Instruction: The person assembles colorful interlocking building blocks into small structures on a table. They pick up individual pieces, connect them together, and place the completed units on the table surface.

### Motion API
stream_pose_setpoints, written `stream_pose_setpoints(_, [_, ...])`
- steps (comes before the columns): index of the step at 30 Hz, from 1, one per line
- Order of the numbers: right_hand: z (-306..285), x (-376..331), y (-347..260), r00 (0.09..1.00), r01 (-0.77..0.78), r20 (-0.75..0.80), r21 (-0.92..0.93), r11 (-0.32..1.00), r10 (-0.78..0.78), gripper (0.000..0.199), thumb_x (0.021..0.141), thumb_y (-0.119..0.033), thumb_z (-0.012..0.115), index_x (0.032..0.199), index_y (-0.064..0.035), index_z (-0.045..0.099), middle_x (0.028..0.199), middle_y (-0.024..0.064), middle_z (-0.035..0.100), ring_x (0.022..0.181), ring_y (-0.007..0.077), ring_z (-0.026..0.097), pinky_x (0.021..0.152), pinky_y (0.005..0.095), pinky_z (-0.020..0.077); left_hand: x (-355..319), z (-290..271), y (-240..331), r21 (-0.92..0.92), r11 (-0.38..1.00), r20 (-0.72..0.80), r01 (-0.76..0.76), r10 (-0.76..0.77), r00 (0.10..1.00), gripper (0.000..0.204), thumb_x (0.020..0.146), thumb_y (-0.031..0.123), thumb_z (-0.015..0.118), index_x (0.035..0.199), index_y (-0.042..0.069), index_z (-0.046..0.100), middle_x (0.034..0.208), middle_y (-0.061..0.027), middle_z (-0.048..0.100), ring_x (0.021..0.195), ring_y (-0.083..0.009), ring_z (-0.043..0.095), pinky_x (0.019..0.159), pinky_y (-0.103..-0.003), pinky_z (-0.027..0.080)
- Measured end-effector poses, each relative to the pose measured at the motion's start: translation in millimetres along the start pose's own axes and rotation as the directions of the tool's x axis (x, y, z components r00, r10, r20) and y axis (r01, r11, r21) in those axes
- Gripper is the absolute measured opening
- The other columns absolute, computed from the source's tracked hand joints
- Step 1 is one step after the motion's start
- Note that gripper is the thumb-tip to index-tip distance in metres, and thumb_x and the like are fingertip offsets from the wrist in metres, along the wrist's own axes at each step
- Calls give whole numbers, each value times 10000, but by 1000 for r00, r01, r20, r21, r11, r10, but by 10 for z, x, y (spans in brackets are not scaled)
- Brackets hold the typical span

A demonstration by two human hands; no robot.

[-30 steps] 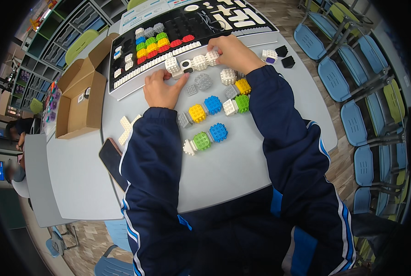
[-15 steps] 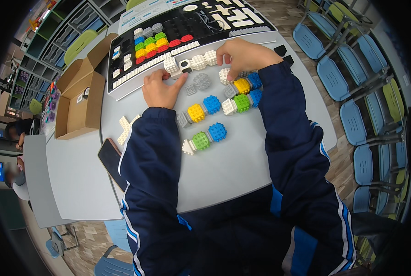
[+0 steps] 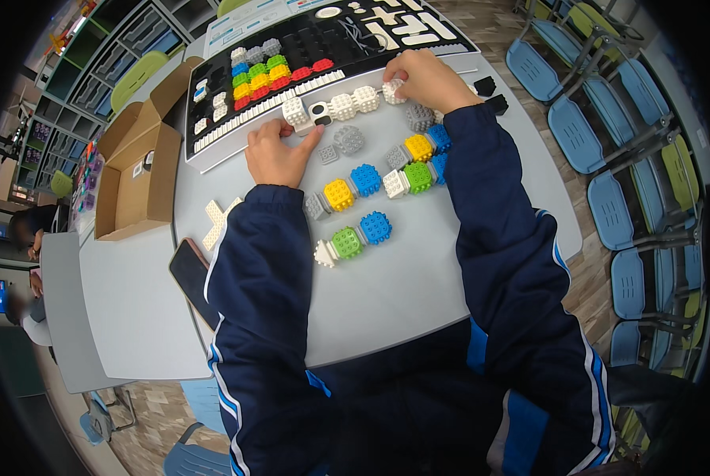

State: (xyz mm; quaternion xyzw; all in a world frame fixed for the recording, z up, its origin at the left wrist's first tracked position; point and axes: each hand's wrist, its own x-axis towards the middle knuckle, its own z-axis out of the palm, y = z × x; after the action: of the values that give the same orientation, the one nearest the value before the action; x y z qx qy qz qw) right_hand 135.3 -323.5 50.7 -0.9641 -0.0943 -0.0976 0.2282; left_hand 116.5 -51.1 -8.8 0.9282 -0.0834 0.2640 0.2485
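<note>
My right hand [image 3: 429, 82] pinches a white studded block [image 3: 393, 91] at the right end of a row by the tray's front edge. In that row lie two white studded blocks [image 3: 353, 103], a white piece with black ovals [image 3: 320, 113] and a white cube [image 3: 294, 110]. My left hand [image 3: 280, 154] rests at the row's left end, thumb and forefinger apart, by the cube's near side. A grey round block [image 3: 348, 140] and a small grey piece [image 3: 328, 155] lie just right of it. Another grey block [image 3: 420, 118] sits below my right hand.
Nearer me lie joined chains with yellow [image 3: 339, 194], green [image 3: 347, 243] and blue [image 3: 376, 228] blocks. Behind stands a black tray [image 3: 315, 44] of coloured blocks and white parts. A cardboard box [image 3: 136, 178], a phone [image 3: 194, 279] and white cross piece [image 3: 218, 225] are left.
My right hand has lifted the white studded block up and away from beside the grey block, to the right end of the row. My left hand has stayed put.
</note>
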Motion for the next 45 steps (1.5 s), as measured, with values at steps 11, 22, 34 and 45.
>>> stream_pose_setpoints(11, [-20, 4, -35, 1000, -16, 3, 68, 998, 16, 389, 693, -25, 811, 1066, -93, 722, 1095, 156, 695, 1032, 311, 668, 883, 380, 535, 7, 13, 10, 6, 1000, 7, 3, -3, 1000, 513, 686, 469, 849, 846, 11, 679, 839, -89, 677, 893, -266, 604, 796, -373, 493])
stream_pose_setpoints(22, [-680, -245, 79, 855, -275, 429, -102, 956, 292, 609, 602, 24, 869, 1165, -148, 712, 1056, 87, 668, 902, 230, 665, 750, 345, 537, -3, 4, -4, -7, 1000, -10, -9, 9, 1000, 476, 682, 463, 833, 835, 36, 687, 829, -69, 673, 877, -280, 592, 790, -400, 478])
stream_pose_setpoints(34, [-186, -6, 415, 999, 10, 36, 40, 999, -11, 418, 638, 90, 776, 1012, -93, 749, 965, 131, 699, 888, 272, 685, 755, 364, 556, 4, 12, 2, 6, 1000, -2, -6, 6, 1000, 498, 688, 469, 841, 839, 23, 678, 834, -80, 673, 888, -270, 600, 788, -380, 488])
stream_pose_setpoints(45, [-49, 36, 326, 995, 69, -87, 113, 991, -59, 375, 649, 42, 805, 1000, -62, 729, 915, 118, 693, 836, 258, 685, 730, 357, 559, 0, 11, 8, 2, 1000, -13, -14, 14, 1000, 477, 685, 460, 836, 834, 30, 694, 834, -76, 677, 878, -284, 597, 790, -403, 484])
